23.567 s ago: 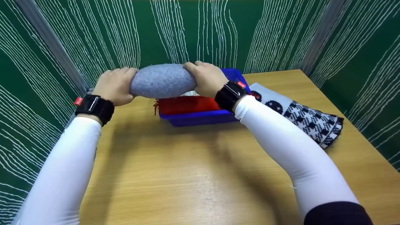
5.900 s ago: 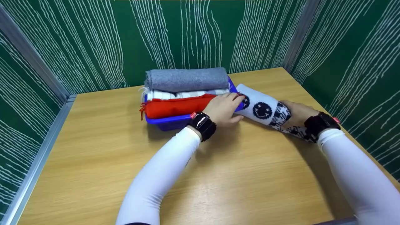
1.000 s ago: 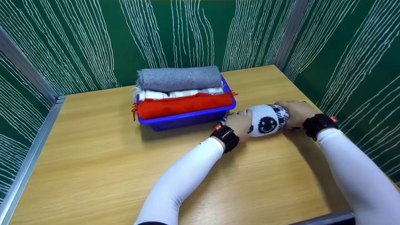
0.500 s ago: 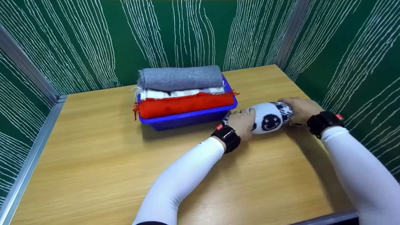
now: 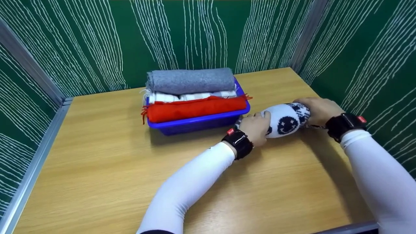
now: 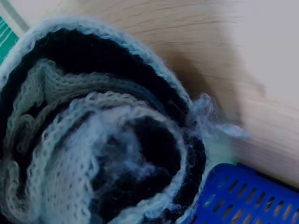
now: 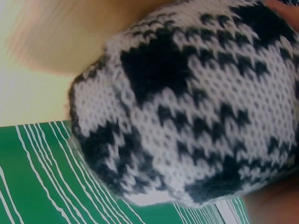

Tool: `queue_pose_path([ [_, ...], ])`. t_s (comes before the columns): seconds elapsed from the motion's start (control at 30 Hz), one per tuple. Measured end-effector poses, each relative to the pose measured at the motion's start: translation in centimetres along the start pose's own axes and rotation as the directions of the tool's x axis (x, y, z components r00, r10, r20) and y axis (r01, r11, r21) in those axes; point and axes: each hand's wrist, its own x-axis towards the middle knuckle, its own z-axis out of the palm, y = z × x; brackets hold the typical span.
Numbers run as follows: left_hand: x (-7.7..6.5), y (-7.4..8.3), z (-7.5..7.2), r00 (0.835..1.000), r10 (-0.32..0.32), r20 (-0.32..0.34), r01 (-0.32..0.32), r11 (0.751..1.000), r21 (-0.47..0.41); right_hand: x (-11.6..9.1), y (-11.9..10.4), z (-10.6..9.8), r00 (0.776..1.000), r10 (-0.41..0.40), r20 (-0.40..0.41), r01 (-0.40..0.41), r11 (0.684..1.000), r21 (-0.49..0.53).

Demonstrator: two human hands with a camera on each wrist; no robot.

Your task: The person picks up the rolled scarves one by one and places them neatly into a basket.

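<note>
A rolled white knit scarf [image 5: 279, 117] with black smiley faces and a black-and-white check lies on the right of the table, beside the basket. My left hand [image 5: 256, 128] grips its near-left end, fingers over the top. The right hand [image 5: 320, 110] holds the checked end. In the left wrist view the spiral end of the scarf [image 6: 70, 154] shows loose layers and gaps. The right wrist view is filled by the checked end of the scarf [image 7: 205, 98], with a bit of finger [image 7: 286, 10] at the top corner. Both palms are hidden.
Left of the hands stands a blue plastic basket [image 5: 195, 126]. In it lie a rolled red fringed scarf [image 5: 198, 109], white rolls [image 5: 195, 96] and a grey roll [image 5: 191, 80] at the back. Green walls with white lines [image 5: 208, 39] enclose the table [image 5: 130, 169].
The grey roll, earlier held in both hands, now lies in the basket. The smiley scarf, flatter and slanting before, is now a roll turned more crosswise. Over the last second it shifts slightly right.
</note>
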Motion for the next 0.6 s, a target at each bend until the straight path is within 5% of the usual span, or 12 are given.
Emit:
queue_pose_path([
  [0.6, -0.8, 0.0, -1.8, 1.0, 0.003, -0.013, -0.003, 1.0, 0.019, -0.4, -0.7, -1.8, 0.997, -0.067, -0.031, 0.066, 0.997, -0.031],
])
